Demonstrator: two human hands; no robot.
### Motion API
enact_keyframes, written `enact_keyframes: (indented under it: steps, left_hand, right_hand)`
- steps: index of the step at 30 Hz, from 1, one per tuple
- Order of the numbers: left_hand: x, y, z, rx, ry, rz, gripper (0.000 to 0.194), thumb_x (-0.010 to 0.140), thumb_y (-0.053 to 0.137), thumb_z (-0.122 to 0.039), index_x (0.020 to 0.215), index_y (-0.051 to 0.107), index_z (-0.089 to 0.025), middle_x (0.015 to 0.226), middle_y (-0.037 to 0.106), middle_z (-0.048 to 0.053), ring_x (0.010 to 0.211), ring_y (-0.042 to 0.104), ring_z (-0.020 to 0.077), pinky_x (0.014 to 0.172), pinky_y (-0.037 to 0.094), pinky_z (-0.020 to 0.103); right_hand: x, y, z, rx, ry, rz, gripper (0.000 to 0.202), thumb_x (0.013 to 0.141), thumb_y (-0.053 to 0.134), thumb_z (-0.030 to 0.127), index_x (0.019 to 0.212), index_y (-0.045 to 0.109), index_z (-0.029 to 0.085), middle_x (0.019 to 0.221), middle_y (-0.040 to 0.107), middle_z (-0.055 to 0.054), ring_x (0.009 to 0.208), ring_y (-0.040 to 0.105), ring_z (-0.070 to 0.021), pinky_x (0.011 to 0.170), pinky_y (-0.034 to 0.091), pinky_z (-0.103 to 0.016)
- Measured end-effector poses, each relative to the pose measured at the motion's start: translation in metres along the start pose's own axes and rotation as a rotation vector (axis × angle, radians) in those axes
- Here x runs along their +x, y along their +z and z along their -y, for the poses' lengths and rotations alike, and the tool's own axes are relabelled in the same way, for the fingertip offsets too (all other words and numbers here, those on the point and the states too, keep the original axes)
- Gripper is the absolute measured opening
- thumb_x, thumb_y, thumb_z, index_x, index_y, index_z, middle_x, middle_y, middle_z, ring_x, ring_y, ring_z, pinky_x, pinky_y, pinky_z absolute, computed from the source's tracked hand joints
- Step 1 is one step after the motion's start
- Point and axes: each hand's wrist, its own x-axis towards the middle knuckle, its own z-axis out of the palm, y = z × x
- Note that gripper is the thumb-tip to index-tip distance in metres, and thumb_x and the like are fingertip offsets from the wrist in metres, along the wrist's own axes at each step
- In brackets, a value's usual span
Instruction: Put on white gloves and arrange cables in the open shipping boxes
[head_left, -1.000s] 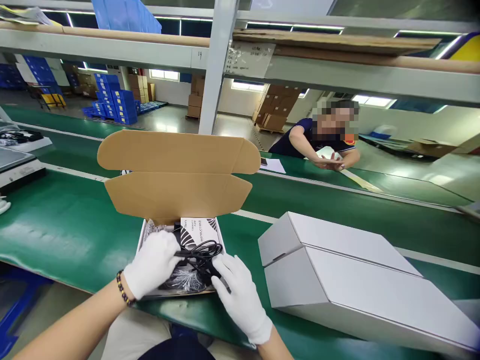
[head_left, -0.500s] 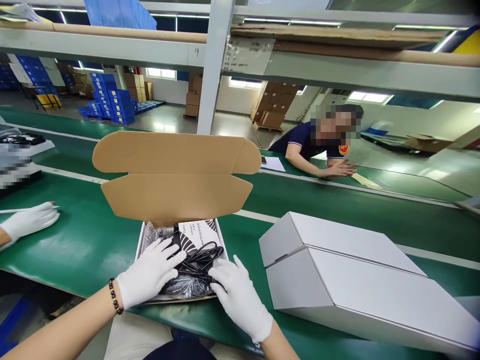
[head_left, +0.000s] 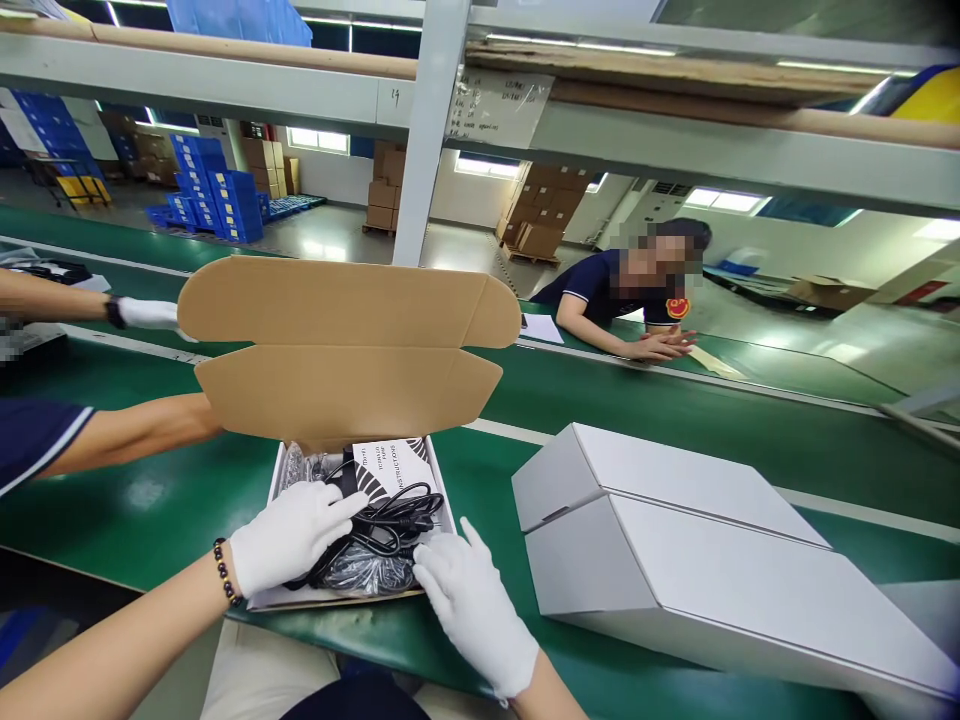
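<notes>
An open cardboard box with a raised brown lid stands in front of me. Inside lie a coiled black cable, a printed instruction booklet, a clear plastic bag and bubble wrap. My left hand, in a white glove, rests over the left part of the contents, fingers stretched out beside the cable. White-gloved too, my right hand lies at the box's right front corner, fingers extended and touching the edge area. Neither hand grips anything visible.
Two closed white boxes stand on the green worktop at right. From the left, a co-worker's arms reach behind the lid. Another person leans on the far side. A metal shelf post rises behind the box.
The co-worker's arms have come in from the left and now reach behind the lid. My left fingers have drawn closer together. My right hand has shifted slightly toward the box's front corner.
</notes>
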Motion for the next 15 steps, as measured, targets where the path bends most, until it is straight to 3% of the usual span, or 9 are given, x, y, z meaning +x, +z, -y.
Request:
enact_keyframes:
  steps: [4,10,15]
  left_hand:
    - [0.007,0.01,0.005,-0.006,-0.096,0.05,0.031,0.096,0.038,-0.028,0.119,0.057,-0.028,0.086,0.06,0.004,0.079,0.056,0.0206,0.071,0.042,0.033]
    - [0.033,0.012,0.01,0.249,-0.103,0.044,0.038,0.089,0.04,-0.015,0.122,0.057,-0.024,0.093,0.061,0.011,0.079,0.056,0.026,0.067,0.041,0.037]
    - [0.014,0.014,-0.003,0.174,0.005,0.126,0.03,0.093,0.037,-0.023,0.113,0.059,-0.023,0.078,0.058,0.006,0.069,0.053,0.0242,0.062,0.041,0.037]
  right_hand:
    - [-0.011,0.007,0.004,0.015,0.021,0.075,0.017,0.092,0.048,0.024,0.079,0.058,0.021,0.092,0.064,-0.002,0.094,0.058,-0.0175,0.111,0.02,-0.054]
    - [-0.012,0.006,0.009,0.006,0.013,0.037,0.01,0.09,0.051,0.024,0.086,0.06,0.022,0.099,0.065,-0.002,0.103,0.055,-0.0201,0.112,0.017,-0.056]
    - [-0.013,0.008,0.007,0.024,0.028,0.001,0.012,0.09,0.051,0.022,0.08,0.058,0.021,0.087,0.064,-0.001,0.095,0.057,-0.0184,0.111,0.021,-0.054]
